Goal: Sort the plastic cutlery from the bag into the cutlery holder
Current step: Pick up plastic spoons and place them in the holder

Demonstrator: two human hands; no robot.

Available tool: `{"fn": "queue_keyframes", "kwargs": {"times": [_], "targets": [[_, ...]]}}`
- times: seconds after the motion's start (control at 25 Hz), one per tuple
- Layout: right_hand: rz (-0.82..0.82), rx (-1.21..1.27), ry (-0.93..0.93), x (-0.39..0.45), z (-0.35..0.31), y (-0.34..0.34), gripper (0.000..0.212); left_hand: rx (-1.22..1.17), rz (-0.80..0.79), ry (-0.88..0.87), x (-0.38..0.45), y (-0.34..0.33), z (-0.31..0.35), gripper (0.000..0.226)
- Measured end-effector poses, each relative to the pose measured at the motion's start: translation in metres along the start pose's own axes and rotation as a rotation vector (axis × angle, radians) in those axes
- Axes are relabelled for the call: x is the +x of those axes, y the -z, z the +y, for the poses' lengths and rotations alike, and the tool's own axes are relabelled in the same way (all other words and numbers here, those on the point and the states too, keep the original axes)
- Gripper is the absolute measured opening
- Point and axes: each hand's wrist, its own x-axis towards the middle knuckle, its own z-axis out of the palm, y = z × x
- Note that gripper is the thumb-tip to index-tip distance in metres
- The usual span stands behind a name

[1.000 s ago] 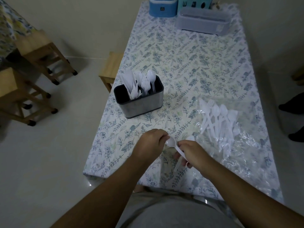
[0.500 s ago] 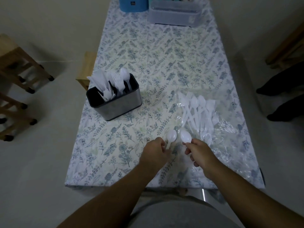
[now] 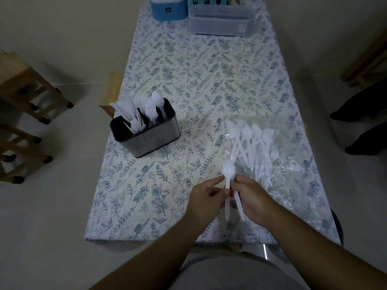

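Where they were apart, both spoons [image 3: 227, 170] now overlap.

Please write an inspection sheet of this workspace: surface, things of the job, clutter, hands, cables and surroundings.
Surface: table under a leaf-print cloth.
Job's things: holder at near left, with knives, forks and one spoon standing in it; clear bag at near right with loose cutlery lying on it; two spoons held above the near edge.
Clutter: blue container and grey lidded box at the far end.
Hands: left hand and right hand each pinch a spoon handle with the fingers.
Cables: nothing seen.
Surroundings: wooden stools on the floor at left; dark shapes at right, too dim to name.
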Motion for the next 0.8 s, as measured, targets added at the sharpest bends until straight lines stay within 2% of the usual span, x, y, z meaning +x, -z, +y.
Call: {"fn": "queue_keyframes", "kwargs": {"times": [0.16, 0.28, 0.48, 0.64, 0.8], "targets": [[-0.037, 0.125, -0.016, 0.006, -0.001, -0.007, 0.039, -0.030, 0.032, -0.018, 0.004, 0.007, 0.004, 0.044], [-0.093, 0.176, 0.026, 0.006, -0.003, -0.017, 0.034, 0.116, 0.057, -0.071, 0.005, 0.011, 0.009, 0.039], [-0.141, 0.104, 0.086, 0.005, -0.006, -0.028, 0.030, 0.343, 0.073, -0.255, -0.002, 0.019, 0.025, 0.034], [-0.130, 0.093, 0.099, 0.006, -0.012, -0.037, 0.035, 0.309, 0.175, -0.214, 0.002, 0.031, 0.038, 0.013], [-0.133, -0.005, 0.188, 0.007, -0.030, -0.051, 0.035, 0.342, 0.208, -0.273, 0.010, 0.052, 0.056, 0.016]]}}
